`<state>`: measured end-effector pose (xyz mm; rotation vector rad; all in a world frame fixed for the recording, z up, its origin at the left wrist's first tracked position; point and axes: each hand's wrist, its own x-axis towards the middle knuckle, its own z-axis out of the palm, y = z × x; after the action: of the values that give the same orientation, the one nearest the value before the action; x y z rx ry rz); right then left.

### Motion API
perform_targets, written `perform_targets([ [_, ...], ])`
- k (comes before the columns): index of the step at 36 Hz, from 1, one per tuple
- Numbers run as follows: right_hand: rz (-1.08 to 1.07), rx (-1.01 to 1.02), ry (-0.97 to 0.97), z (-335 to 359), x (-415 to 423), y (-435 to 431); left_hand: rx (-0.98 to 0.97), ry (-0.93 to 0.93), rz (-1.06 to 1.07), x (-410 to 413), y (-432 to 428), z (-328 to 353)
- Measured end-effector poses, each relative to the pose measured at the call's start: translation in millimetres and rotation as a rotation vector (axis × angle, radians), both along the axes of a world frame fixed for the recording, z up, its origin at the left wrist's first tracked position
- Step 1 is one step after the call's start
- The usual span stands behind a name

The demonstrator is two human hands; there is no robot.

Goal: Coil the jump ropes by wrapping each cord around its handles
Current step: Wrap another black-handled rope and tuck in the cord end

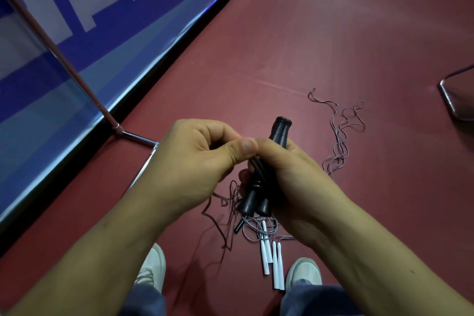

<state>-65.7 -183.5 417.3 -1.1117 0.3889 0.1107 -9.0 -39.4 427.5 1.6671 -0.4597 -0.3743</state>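
**A:** Forearms come up from both lower corners. What are the hands doing?

**B:** The right hand (289, 182) is clamped round the black handles (279, 131). The pair lies side by side, held above the floor at mid-frame. Their ribbed ends stick out past the fingers and the tapered ends point down toward the feet.

**A:** And the left hand (202, 159)?

**B:** Its fingers are curled, with the thumb pressed to the forefinger right against the handles. The red cord (220, 215) climbs up under that hand, but the pinch point is hidden, so I can't tell what it holds.

**A:** Where does the cord run?

**B:** It falls in loose loops to the floor (333, 33) below the hands. A grey cord (341, 141) lies tangled to the right, near the right wrist.

**A:** What else is underfoot?

**B:** White handles (272, 264) lie between the shoes (304, 274), their tips pointing into a knot of grey cord just below the black pair.

**A:** How much room is there around?

**B:** Red floor spreads wide ahead and to the right. To the left, a metal stand (77, 69) has its foot bar reaching close to the left wrist, and a blue banner (64, 20) runs along that edge. A metal frame (454, 100) cuts in at the right border, well apart from the cords.
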Motion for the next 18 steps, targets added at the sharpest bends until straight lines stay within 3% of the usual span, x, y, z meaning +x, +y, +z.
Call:
perform_targets([
  [18, -0.058, 0.092, 0.078, 0.4, 1.8, -1.1, -0.018, 0.044, 0.001, 0.6, 2.6, -2.6],
])
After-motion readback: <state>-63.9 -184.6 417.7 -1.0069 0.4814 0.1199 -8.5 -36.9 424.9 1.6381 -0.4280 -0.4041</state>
